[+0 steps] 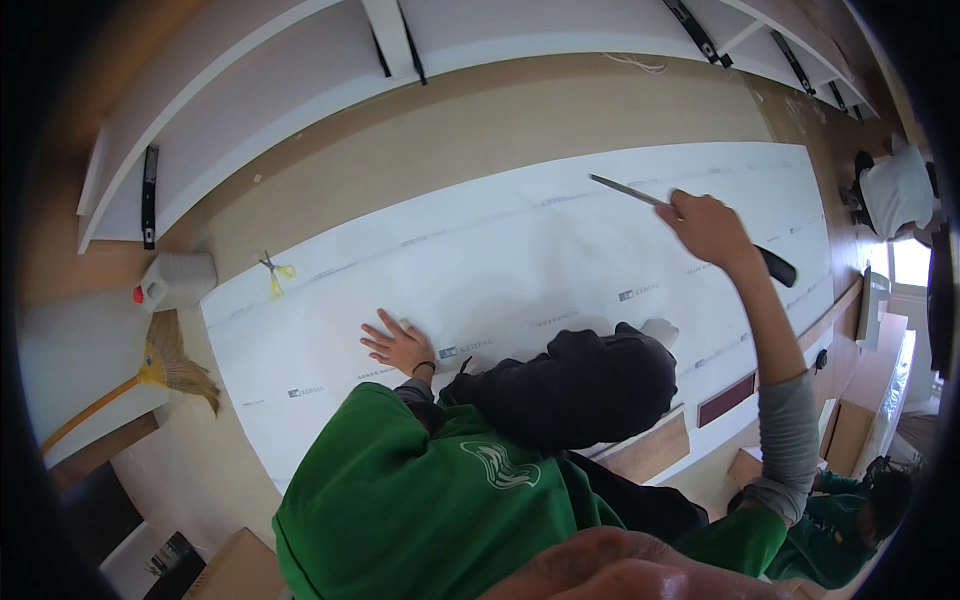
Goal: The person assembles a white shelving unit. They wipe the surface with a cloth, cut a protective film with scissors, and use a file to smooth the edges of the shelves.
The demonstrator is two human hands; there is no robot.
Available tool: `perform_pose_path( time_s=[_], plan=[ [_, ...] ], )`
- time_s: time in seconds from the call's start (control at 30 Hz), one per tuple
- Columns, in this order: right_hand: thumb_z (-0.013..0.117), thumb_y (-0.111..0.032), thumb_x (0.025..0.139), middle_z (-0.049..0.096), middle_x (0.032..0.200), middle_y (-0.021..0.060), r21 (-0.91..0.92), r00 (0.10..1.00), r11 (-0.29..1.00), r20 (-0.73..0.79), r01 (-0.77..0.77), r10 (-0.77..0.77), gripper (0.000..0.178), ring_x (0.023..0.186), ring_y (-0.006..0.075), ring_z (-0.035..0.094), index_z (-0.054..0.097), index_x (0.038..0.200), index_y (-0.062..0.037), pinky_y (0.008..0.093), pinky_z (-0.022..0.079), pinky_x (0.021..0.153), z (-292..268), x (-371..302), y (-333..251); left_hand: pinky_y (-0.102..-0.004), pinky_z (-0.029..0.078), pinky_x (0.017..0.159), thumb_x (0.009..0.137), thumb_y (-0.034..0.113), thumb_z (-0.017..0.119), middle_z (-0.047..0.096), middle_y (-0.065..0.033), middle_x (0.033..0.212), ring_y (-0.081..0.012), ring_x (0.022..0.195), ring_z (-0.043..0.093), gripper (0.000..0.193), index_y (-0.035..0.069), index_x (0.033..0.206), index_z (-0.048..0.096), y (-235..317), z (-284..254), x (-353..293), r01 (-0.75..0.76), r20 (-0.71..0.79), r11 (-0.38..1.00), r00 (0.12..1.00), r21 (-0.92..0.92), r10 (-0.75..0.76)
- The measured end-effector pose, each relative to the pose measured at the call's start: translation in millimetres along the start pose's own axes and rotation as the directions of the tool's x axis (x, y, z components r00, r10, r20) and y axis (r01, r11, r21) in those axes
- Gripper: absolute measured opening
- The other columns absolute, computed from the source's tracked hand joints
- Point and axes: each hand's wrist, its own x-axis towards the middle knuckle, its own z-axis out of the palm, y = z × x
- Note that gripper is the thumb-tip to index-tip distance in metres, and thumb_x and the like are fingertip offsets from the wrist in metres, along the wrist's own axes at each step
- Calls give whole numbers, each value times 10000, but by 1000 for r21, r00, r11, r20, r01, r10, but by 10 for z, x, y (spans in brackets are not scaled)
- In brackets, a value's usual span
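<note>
A large white printed sheet lies spread on the floor under me. My left hand rests flat on it with the fingers spread, holding nothing. Above the right part of the sheet, my right hand is closed round a long thin metal tool with a black handle. Its narrow end points to the far left, and the handle sticks out behind my wrist; its exact kind is unclear. My dark-trousered leg is bent over the sheet's near edge. Yellow-handled scissors lie at the sheet's far left.
White panels with black drawer slides stand along the far side. At left are a white jug with a red cap and a straw broom. One person is at far right, another in green at near right, beside boxes.
</note>
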Motion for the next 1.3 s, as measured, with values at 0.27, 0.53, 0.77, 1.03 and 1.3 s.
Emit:
perform_pose_path(
  time_s=[0.27,0.53,0.77,1.03,1.3],
  plan=[
    [495,-134,1025,695,821,243,-30,960,960,-26,278,-279,234,780,424,705,524,1233,-31,516,565,713,149,-259,-1133,-720,111,1189,988,353,498,44,-257,1703,-556,1537,20,725,252,1652,227,65,-51,92,35,105,997,994,-70,-28],
    [510,-99,982,721,917,235,-151,985,986,-150,65,-88,414,834,409,726,473,1372,37,510,585,752,362,-230,-559,-660,217,1159,961,385,571,206,-227,1637,-505,1482,190,678,195,1571,343,-306,-38,276,-3,146,991,989,-131,22],
    [491,-136,1042,721,966,216,-245,965,956,-167,160,-204,348,799,424,709,483,1387,-90,527,562,702,304,-273,-943,-569,277,1187,976,253,543,362,-263,1577,-450,1459,328,550,14,1466,470,-3217,-671,1788,-299,50,951,954,82,296],
    [568,-85,929,699,925,135,-516,605,567,-113,642,-788,526,698,303,732,466,1442,-29,419,586,605,-380,-25,-3739,-616,154,1233,1014,250,452,236,-190,1675,-435,1541,186,567,131,1565,394,-3444,-413,1725,-289,87,953,951,-94,297],
    [519,-91,970,679,780,222,-266,462,459,-56,848,-885,185,622,404,681,545,1120,14,488,560,593,-572,83,-6190,-681,145,1208,988,326,495,195,-208,1690,-468,1547,140,609,117,1555,421,-3506,-473,1753,-221,248,969,938,-115,243]
  ],
)
